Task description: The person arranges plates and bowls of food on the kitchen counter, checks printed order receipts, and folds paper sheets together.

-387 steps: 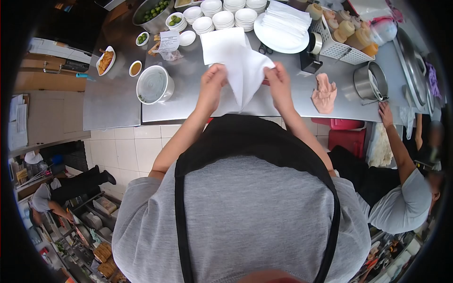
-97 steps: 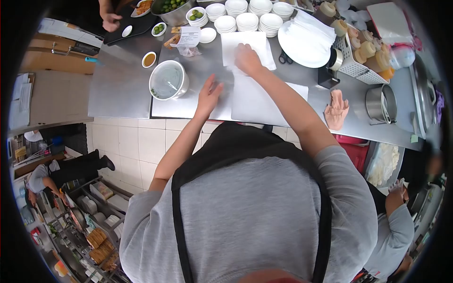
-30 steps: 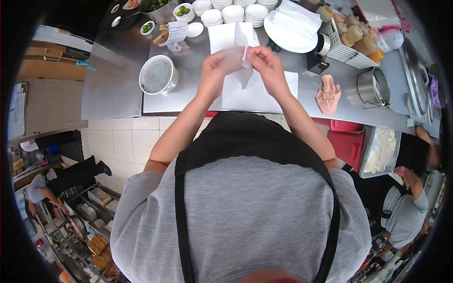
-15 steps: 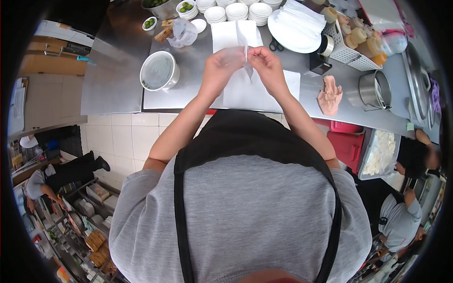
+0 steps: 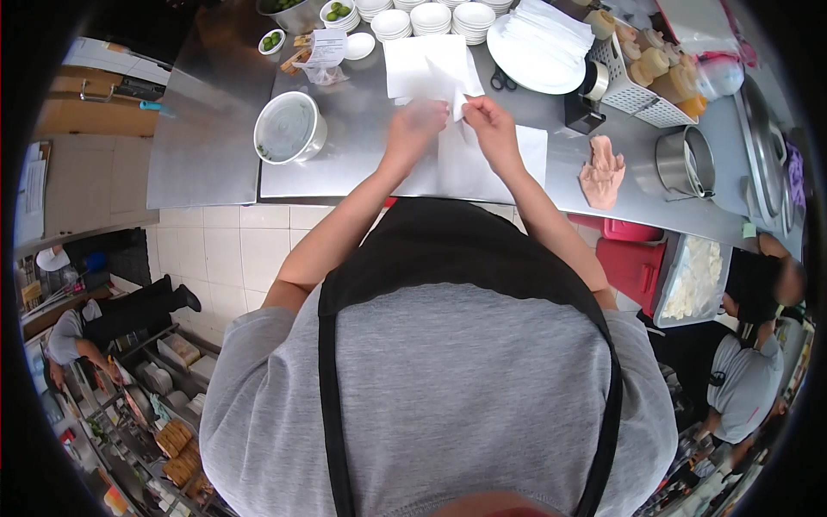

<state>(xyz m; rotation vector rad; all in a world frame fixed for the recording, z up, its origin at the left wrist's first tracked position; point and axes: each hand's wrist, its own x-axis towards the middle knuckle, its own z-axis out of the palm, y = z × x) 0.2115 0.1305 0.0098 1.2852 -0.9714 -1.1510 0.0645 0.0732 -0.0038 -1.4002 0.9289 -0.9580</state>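
My right hand (image 5: 494,129) pinches the corner of a thin white sheet of paper (image 5: 459,107) over the steel counter. Close beside it on the left, my left hand (image 5: 417,129) is smeared by motion, and I cannot make out whether its fingers grip the sheet. Under and in front of my hands lie more white paper sheets (image 5: 517,159), with another pile of white paper (image 5: 412,65) farther back.
A white tub (image 5: 291,129) stands left. Behind it, a printed slip (image 5: 328,45) lies on a plastic bag (image 5: 326,76). Stacked white bowls (image 5: 431,19) line the back. Scissors (image 5: 503,82), a peach-coloured glove-like thing (image 5: 602,174) and a metal pot (image 5: 685,164) are right. Co-workers (image 5: 745,379) stand nearby.
My hands have moved slightly apart, the left one shifting right and down. A printed slip now lies on the plastic bag. The co-worker at lower right has shifted.
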